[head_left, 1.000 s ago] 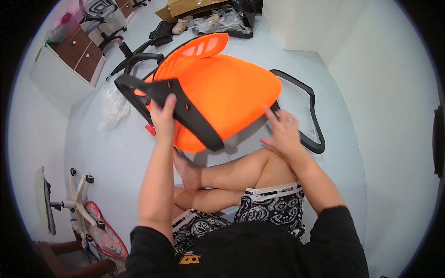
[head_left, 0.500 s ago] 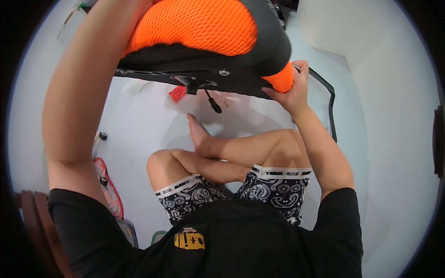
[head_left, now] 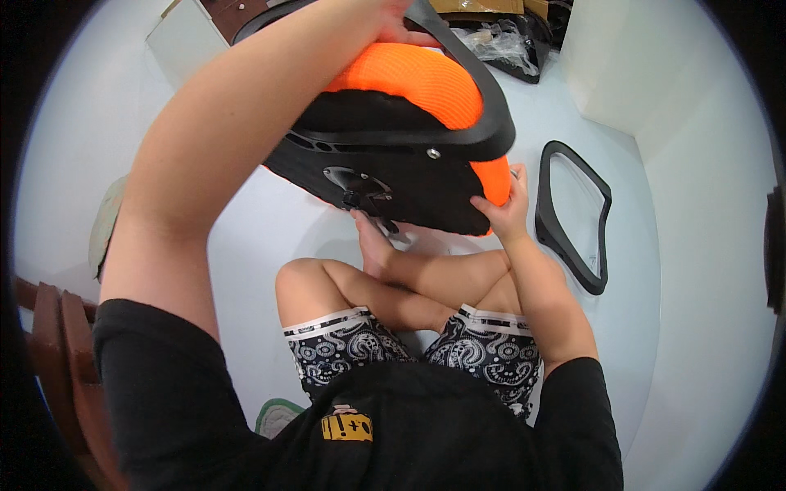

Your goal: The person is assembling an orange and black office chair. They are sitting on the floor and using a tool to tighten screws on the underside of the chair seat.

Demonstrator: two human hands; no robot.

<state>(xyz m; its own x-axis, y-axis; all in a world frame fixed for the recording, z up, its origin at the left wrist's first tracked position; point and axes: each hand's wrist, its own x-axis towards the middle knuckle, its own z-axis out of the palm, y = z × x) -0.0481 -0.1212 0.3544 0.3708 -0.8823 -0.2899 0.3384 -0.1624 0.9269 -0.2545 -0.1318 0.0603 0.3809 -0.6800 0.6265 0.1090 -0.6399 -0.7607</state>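
An office chair (head_left: 401, 184) without its base is held up over my crossed legs, its dark underside tilted toward me. Its orange mesh cushion (head_left: 426, 82) bulges above a black armrest frame (head_left: 499, 123), where a silver bolt (head_left: 433, 153) shows. On the underside sit a round metal plate (head_left: 360, 182) and a black lever. My left hand (head_left: 401, 26), partly cut off by the top edge, grips the chair at the far end of the black frame. With thumb underneath, my right hand (head_left: 506, 206) is closed on the orange right edge of the seat.
A loose black armrest loop (head_left: 604, 204) lies on the pale floor at right, near the white wall (head_left: 704, 204). Clear plastic wrap (head_left: 503, 45) and cardboard (head_left: 475, 6) are at the back. Brown wooden furniture (head_left: 65, 352) stands at lower left.
The chair has shifted lower and tilted, so more of its underside faces me. Both hands have kept hold. The loose armrest shows more fully; a red packet on the floor is now hidden.
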